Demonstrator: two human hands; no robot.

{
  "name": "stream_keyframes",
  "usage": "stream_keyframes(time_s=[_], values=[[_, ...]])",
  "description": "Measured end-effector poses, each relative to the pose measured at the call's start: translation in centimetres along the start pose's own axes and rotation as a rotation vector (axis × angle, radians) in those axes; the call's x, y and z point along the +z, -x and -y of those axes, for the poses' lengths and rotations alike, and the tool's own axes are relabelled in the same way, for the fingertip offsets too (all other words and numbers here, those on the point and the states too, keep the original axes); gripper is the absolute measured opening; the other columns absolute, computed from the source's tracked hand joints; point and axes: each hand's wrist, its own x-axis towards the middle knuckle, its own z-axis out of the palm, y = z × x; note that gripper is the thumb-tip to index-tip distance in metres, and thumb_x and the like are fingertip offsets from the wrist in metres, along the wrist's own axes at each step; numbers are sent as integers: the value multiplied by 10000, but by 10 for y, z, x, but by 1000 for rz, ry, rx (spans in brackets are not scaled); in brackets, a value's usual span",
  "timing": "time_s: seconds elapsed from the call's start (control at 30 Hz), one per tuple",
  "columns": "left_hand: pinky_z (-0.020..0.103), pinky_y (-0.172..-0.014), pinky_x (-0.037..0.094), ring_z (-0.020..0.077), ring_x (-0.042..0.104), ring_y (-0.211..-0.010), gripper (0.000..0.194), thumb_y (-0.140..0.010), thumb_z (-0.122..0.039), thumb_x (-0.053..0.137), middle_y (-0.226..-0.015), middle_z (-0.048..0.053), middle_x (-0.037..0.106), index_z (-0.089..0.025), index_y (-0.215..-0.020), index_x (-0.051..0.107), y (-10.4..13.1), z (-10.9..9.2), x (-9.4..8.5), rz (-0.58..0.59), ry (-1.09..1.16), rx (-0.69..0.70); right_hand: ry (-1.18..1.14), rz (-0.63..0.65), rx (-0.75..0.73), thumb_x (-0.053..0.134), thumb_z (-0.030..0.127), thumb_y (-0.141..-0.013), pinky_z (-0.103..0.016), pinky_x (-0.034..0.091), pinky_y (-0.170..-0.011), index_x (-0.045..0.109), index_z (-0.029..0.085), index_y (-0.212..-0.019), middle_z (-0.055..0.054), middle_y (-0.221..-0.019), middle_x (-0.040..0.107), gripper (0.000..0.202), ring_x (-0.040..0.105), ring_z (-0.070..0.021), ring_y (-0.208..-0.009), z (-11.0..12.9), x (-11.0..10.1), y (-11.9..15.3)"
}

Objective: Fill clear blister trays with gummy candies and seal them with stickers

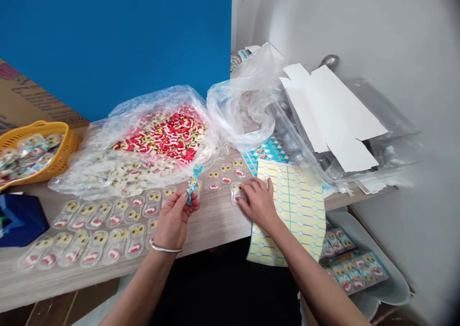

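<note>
A blue printed sticker label [192, 184] stands up between the thumb and fingers of my left hand [176, 218], over the table. On the right, my right hand [259, 202] rests with its thumb and fingers around a small clear plastic blister pack [235, 192] on the tabletop. Several similar packs, each with yellow eye-shaped candies and a red mouth-shaped candy, lie behind it, such as one pack [213, 180]. Under my right forearm is a yellow sticker sheet [287, 211] with rows of peeled label outlines. Two rows of filled packs [98, 247] run along the left.
A large clear bag [161, 139] of red and white candies lies behind my hands. At left are a yellow basket [70, 144] and a blue container [25, 220]. White card pieces [330, 115] lie on plastic at right. Boxed packs [355, 271] sit below the table's right side.
</note>
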Motion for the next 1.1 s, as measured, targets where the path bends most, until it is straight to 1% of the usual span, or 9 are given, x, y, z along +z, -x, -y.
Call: stream_keyframes(time_s=[0.3,0.4,0.53,0.6,0.67,0.8,0.97,1.03,1.1], values=[[253,-659,505,120,633,-647,339,-705,-426,781,-753,14,695,-160,-845,624,14,12,-15,84,-113,-111,-113,39,-124,639,421,-878,-627,77,-1153,632,221,-1126,-93,-1075,676,318,479,-326,-1235,61,18,27],[238,-608,477,117,614,-637,323,-737,-446,745,-747,17,678,-157,-806,618,15,11,-19,180,-246,-137,-224,-24,-61,567,346,-931,-608,140,-1144,635,225,-1051,-76,-1077,679,184,540,-286,-1160,57,14,29],[237,-578,453,117,575,-600,339,-781,-493,684,-673,17,648,-160,-771,621,15,9,-26,425,-541,-168,-470,-142,81,472,298,-969,-489,367,-1053,607,219,-1052,-98,-1166,643,177,571,-244,-1119,42,-5,26],[239,-568,442,111,542,-560,344,-797,-508,654,-638,13,633,-167,-765,618,16,10,-27,533,-672,-169,-571,-80,66,520,344,-948,-434,432,-992,586,221,-1142,-105,-1215,625,239,563,-248,-1147,40,-15,25],[238,-545,424,112,521,-540,340,-814,-514,621,-624,6,616,-179,-758,604,19,11,-27,579,-752,-168,-606,43,50,605,364,-898,-406,455,-952,587,227,-1166,-88,-1174,649,302,584,-248,-1110,43,-20,26],[231,-492,367,116,482,-500,319,-841,-505,557,-568,-23,564,-197,-766,593,23,13,-24,573,-856,-154,-640,199,137,619,257,-858,-353,468,-844,625,223,-1041,-29,-924,696,186,631,-208,-900,55,-15,29],[243,-489,319,118,443,-439,226,-833,-399,565,-478,-47,509,-198,-761,637,15,13,-24,470,-1059,-8,-696,240,215,573,204,-858,-293,448,-733,589,220,-945,-2,-828,678,89,627,-180,-794,62,-2,28],[251,-511,325,127,473,-455,159,-801,-357,611,-511,-54,535,-206,-848,631,8,14,-24,401,-1099,73,-668,249,241,568,211,-862,-278,431,-688,571,221,-919,6,-801,667,57,618,-173,-749,63,0,24],[257,-532,325,134,488,-470,204,-772,-329,651,-548,-64,554,-217,-931,589,1,15,-23,352,-1103,138,-613,248,243,561,211,-865,-271,411,-662,558,222,-908,12,-775,654,45,604,-169,-713,64,3,19]])
